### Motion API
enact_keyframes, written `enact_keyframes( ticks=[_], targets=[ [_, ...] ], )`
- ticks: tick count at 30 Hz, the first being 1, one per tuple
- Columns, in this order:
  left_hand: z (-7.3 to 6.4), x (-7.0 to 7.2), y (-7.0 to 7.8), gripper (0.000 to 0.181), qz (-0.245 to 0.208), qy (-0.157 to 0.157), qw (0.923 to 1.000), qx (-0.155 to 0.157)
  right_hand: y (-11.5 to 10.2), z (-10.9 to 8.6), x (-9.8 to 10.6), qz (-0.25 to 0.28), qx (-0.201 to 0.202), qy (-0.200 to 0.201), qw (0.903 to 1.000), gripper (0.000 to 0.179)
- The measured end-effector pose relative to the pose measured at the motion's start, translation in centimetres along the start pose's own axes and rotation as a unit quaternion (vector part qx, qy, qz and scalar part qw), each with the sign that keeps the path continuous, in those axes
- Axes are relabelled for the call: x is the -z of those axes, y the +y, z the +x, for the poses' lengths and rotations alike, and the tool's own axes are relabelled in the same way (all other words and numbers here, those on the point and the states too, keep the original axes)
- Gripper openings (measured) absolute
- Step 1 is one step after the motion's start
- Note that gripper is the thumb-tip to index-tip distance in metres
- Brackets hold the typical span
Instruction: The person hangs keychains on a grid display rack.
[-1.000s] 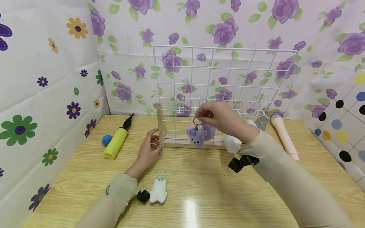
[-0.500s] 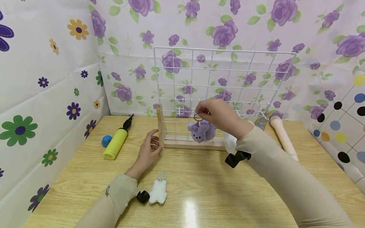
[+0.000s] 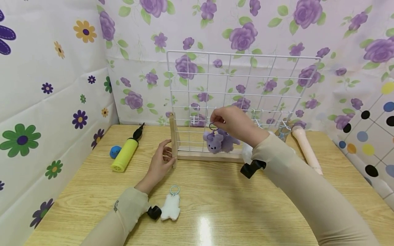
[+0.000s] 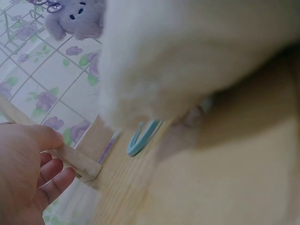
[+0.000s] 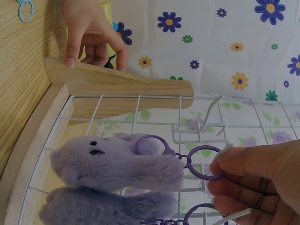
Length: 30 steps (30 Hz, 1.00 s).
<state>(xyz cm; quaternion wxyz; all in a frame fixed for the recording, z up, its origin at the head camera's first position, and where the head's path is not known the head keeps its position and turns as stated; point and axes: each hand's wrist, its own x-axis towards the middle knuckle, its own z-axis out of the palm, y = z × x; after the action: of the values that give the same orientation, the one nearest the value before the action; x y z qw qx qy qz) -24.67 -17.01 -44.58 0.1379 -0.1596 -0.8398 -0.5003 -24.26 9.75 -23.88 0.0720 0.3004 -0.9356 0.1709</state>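
Observation:
My right hand (image 3: 235, 123) pinches the purple ring (image 5: 190, 165) of a lilac plush bear keychain (image 3: 213, 145) in front of the white wire grid rack (image 3: 243, 53). In the right wrist view, the ring is right at the white tip of a hook (image 5: 228, 149) by the thumb. A second lilac plush (image 5: 105, 206) hangs beside the first. My left hand (image 3: 159, 160) holds the rack's wooden side stand (image 3: 173, 136), thumb on its near side. By the left wrist, a white plush keychain (image 3: 170, 206) with a teal ring lies on the table.
Farther left lie a yellow pump (image 3: 125, 155) with a black balloon and a small blue ball (image 3: 115, 151). A pale pink tube (image 3: 306, 149) lies at the right. Behind the right forearm a white plush (image 3: 247, 153) hangs, partly hidden. A bare hook (image 5: 208, 115) sits left on the grid.
My right hand has risen slightly and the held lilac bear has moved up and a little right. More of the second lilac plush shows beside it. My left hand stays on the stand.

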Motion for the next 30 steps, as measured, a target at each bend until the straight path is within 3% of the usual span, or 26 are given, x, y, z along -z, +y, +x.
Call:
enact_keyframes(
  ticks=[19, 30],
  targets=[
    [0.0, -0.1, 0.0, 0.067, -0.001, 0.005, 1.0, -0.008, -0.1, 0.1, 0.2, 0.012, -0.01, -0.007, 0.9999, 0.014],
    [0.0, -0.1, 0.2, 0.067, 0.001, 0.002, 1.0, -0.008, -0.2, -0.9, 0.4, 0.068, 0.0, 0.047, 0.9966, 0.012]
  ],
)
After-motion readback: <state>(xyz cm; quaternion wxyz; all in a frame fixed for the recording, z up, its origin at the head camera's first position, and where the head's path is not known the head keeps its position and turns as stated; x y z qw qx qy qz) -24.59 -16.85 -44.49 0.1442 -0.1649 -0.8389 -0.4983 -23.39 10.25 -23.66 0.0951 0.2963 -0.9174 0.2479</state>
